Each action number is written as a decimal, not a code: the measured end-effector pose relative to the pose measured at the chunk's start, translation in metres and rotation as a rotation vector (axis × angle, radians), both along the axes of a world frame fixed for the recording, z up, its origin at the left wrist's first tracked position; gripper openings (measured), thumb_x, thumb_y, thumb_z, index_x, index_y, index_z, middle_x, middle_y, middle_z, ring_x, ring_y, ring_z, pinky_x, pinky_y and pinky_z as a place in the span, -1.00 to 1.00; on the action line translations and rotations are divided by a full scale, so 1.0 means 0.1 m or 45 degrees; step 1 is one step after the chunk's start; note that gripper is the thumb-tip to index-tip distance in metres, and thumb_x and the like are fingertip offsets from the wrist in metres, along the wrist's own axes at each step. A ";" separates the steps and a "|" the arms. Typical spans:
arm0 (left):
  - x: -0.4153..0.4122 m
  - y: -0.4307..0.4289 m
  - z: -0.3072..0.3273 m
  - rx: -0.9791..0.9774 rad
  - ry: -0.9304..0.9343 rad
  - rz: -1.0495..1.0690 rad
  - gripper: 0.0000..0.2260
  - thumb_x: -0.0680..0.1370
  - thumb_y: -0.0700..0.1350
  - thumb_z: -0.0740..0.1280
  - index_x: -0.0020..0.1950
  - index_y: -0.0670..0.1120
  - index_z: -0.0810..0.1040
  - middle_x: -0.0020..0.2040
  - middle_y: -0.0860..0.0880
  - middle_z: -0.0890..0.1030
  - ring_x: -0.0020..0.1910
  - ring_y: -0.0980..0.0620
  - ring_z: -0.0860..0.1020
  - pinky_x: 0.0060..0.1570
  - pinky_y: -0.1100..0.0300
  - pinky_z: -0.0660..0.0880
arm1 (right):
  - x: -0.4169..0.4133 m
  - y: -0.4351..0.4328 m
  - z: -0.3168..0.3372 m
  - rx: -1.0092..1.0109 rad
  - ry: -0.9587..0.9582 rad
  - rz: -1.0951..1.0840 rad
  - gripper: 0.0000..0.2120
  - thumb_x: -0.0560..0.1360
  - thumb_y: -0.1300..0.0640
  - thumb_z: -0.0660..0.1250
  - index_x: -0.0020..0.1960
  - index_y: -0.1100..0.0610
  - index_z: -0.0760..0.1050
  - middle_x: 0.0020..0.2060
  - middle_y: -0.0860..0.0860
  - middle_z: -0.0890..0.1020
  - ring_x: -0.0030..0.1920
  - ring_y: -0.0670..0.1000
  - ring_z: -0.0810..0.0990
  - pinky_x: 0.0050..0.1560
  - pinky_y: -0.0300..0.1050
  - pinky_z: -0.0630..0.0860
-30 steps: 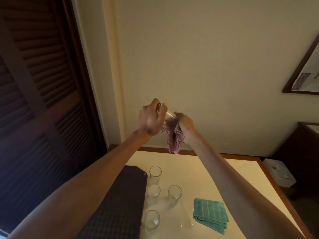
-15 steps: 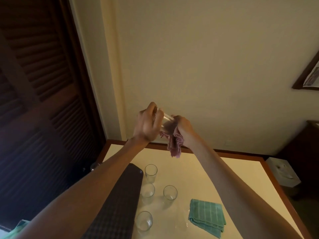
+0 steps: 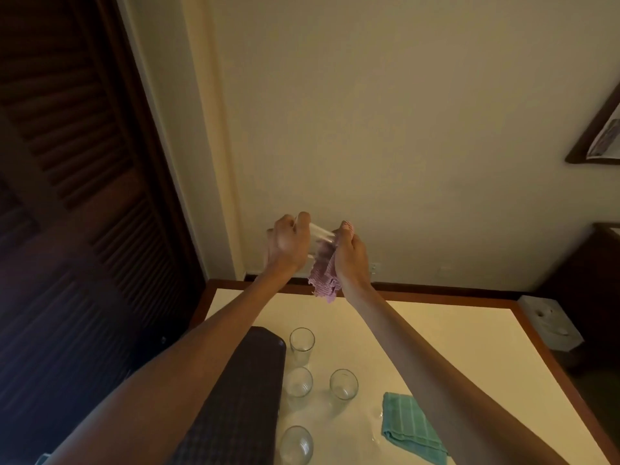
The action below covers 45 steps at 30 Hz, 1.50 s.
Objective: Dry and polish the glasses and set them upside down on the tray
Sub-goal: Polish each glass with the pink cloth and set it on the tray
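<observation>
High above the table, my left hand grips a clear glass lying on its side. My right hand clutches a pink cloth pushed into the glass's mouth, with the cloth's loose end hanging down. Below on the cream table, several more clear glasses stand upright: one at the back, one nearer, one to the right and one at the front. A dark tray lies left of them, partly hidden by my left forearm.
A folded green cloth lies on the table's right front. A dark louvred door fills the left side. A white box stands on the floor beyond the table's right edge, under a framed picture. The wall runs close behind the table.
My hands stay raised together with the glass and cloth; the right hand has shifted its hold on the cloth at the glass's mouth. The camera view has moved slightly.
</observation>
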<state>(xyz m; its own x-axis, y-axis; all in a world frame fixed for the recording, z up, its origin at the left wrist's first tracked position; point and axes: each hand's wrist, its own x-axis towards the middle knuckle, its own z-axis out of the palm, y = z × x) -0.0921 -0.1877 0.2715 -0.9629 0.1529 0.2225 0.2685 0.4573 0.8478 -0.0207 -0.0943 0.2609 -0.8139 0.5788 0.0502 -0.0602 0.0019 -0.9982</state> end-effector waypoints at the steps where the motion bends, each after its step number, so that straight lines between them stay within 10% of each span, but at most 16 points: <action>1: -0.01 0.01 -0.07 -0.003 0.138 -0.010 -0.68 0.69 0.04 0.14 -0.11 -0.14 0.47 -0.34 -0.01 0.45 -0.38 0.03 0.42 -0.37 0.14 0.34 | -0.01 0.01 -0.02 -0.057 -0.026 0.013 -0.55 0.71 -0.06 -0.01 -0.07 0.16 0.53 -0.39 0.04 0.61 -0.40 0.01 0.58 -0.37 -0.19 0.53; 5: -0.07 0.08 -0.35 -0.165 0.431 -0.119 -0.73 0.69 0.08 0.14 0.00 -0.11 0.39 -0.29 -0.01 0.46 -0.37 0.02 0.46 -0.33 0.15 0.39 | 0.01 0.17 -0.24 -0.085 -0.131 -0.006 -0.53 0.71 -0.05 0.01 -0.13 0.13 0.57 -0.46 -0.02 0.58 -0.39 -0.02 0.59 -0.39 -0.22 0.50; 13: 0.11 0.38 -1.10 -0.306 0.172 -0.274 -0.59 0.67 0.17 0.23 0.31 -0.12 0.33 0.11 -0.13 0.55 -0.07 -0.05 0.56 -0.22 0.11 0.47 | 0.35 1.10 -1.01 -0.191 -0.518 -0.103 -0.54 0.68 -0.14 0.07 0.05 0.17 0.58 -0.12 0.09 0.64 -0.01 0.08 0.63 0.06 -0.02 0.49; 28: 0.44 1.18 -2.50 -0.982 -0.237 -0.480 -0.42 0.56 0.16 0.42 0.42 -0.15 0.36 0.33 -0.19 0.53 0.27 -0.19 0.55 0.22 -0.01 0.49 | 0.65 2.02 -1.98 -0.228 -0.980 -0.061 -0.65 0.65 -0.12 0.17 -0.12 0.11 0.51 -0.16 0.04 0.55 -0.15 0.04 0.54 -0.11 -0.12 0.42; 37: 0.46 1.27 -2.70 -1.068 -0.258 -0.447 -0.39 0.51 0.17 0.48 0.41 -0.09 0.35 0.32 -0.15 0.53 0.25 -0.16 0.55 0.18 -0.03 0.56 | 0.45 2.06 -2.01 -0.224 -0.952 0.008 -0.62 0.56 -0.21 0.28 -0.05 0.12 0.55 -0.15 -0.03 0.54 -0.17 0.00 0.48 -0.06 -0.10 0.39; 41: 0.30 1.24 -2.46 -1.298 -0.461 -0.618 -0.06 0.42 0.26 0.54 0.62 0.00 0.10 0.54 -0.17 0.30 0.50 -0.24 0.32 0.39 -0.18 0.36 | 0.28 1.99 -1.86 -0.197 -0.921 0.083 -0.61 0.55 -0.24 0.27 -0.05 0.10 0.54 -0.10 -0.01 0.56 -0.09 0.04 0.51 -0.01 -0.07 0.41; 45: -0.12 1.03 -1.81 -0.946 -0.723 -0.678 -0.16 0.49 -0.15 0.52 0.65 0.03 0.13 0.58 -0.15 0.28 0.52 -0.21 0.31 0.37 -0.07 0.40 | 0.07 1.90 -1.60 -0.214 -0.961 0.169 -0.61 0.61 -0.25 0.14 -0.02 0.05 0.50 -0.01 0.02 0.57 0.05 0.07 0.55 0.09 -0.04 0.47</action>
<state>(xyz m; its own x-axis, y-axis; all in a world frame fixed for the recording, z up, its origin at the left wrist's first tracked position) -0.1041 -0.0843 0.0904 -0.6658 0.4956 -0.5578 0.2396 0.8499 0.4693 -0.0141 0.0959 0.1010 -0.6558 0.4250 -0.6240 0.6455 -0.1128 -0.7553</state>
